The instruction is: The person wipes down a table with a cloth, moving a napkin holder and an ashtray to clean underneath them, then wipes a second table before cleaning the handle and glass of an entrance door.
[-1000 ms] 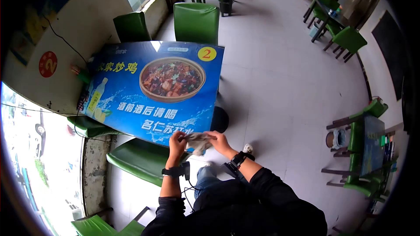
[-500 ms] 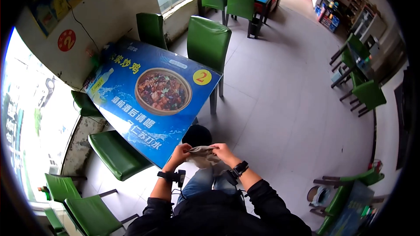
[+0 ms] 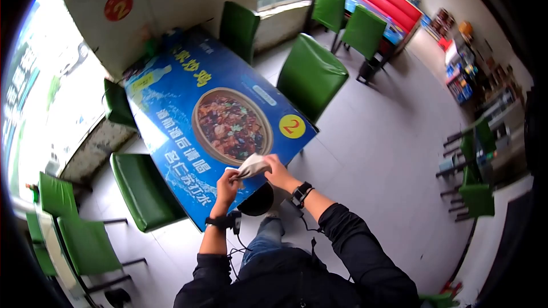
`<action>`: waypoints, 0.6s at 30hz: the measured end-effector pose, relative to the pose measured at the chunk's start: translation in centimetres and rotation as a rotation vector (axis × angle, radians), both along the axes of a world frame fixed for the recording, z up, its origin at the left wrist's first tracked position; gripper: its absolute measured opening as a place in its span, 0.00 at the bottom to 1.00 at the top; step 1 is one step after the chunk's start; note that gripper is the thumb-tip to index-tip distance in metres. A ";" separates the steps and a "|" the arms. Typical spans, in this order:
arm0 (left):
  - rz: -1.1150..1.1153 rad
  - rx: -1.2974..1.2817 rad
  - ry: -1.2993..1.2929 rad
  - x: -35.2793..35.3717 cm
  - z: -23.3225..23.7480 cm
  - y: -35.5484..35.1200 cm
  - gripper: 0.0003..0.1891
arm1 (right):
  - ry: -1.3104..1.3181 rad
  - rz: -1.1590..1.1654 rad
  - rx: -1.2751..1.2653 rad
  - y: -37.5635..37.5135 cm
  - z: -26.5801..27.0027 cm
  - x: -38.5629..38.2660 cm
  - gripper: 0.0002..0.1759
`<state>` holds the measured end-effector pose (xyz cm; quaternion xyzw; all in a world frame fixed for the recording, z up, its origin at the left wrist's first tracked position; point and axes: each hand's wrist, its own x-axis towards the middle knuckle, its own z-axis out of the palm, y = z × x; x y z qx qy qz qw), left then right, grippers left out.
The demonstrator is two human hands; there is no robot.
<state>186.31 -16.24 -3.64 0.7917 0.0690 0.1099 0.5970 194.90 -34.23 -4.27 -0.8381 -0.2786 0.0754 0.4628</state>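
Note:
A light beige cloth point(image 3: 252, 166) is stretched between my two hands, over the near edge of the blue printed table point(image 3: 188, 117). Pinched at its left end is my left hand point(image 3: 226, 187), fingers closed. My right hand point(image 3: 277, 172) grips the other end with its fingers wrapped round the fabric. The table top carries a picture of a dish of food and a yellow circle with a number 2. Both wrists wear black bands with a small device. Below the hands, a round black object point(image 3: 257, 201) shows beside the table's near corner.
Green chairs stand round the table: one at its right point(image 3: 313, 74), one at its near left point(image 3: 145, 193). Behind are a red bench point(image 3: 389, 4) and a second table. More green chairs point(image 3: 85, 245) stand at lower left. Tiled floor point(image 3: 377, 159) stretches away on the right.
My hands and the cloth have moved up and forward over the table's edge. The cloth has gone from hanging level to slanting. The view has turned, and the table looks nearer.

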 end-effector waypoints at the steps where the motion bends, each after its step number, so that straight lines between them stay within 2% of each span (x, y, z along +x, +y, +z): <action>1: 0.021 0.103 0.015 0.7 -1.9 0.1 0.15 | -0.085 -0.001 -0.001 0.1 -0.6 0.9 0.31; 3: -0.053 0.332 -0.028 0.8 -4.5 -0.5 0.21 | -0.190 0.063 -0.176 -0.5 -0.9 2.9 0.34; 4: -0.155 0.318 0.100 0.9 -5.2 -0.7 0.25 | -0.143 0.081 -0.241 -0.9 -1.2 3.4 0.34; 6: -0.189 0.370 0.141 0.7 -6.3 -1.6 0.26 | -0.067 0.089 -0.360 -1.2 -1.5 3.8 0.33; 9: -0.209 0.393 0.200 0.2 -6.5 -3.1 0.28 | -0.211 0.224 -0.578 -1.7 -3.2 2.7 0.32; 11: -0.233 0.405 0.239 0.4 -7.9 -3.9 0.30 | -0.361 0.334 -0.657 -1.9 -4.5 1.7 0.33; 14: -0.309 0.592 0.391 0.6 -6.9 -5.7 0.33 | -0.418 0.362 -0.708 -2.4 -5.9 1.2 0.33; 15: -0.298 0.591 0.400 0.8 -7.0 -6.0 0.33 | -0.438 0.355 -0.715 -2.3 -6.0 1.4 0.33; 18: -0.222 0.831 0.361 1.5 -7.1 -6.9 0.30 | -0.499 0.455 -0.731 -2.6 -5.7 3.2 0.35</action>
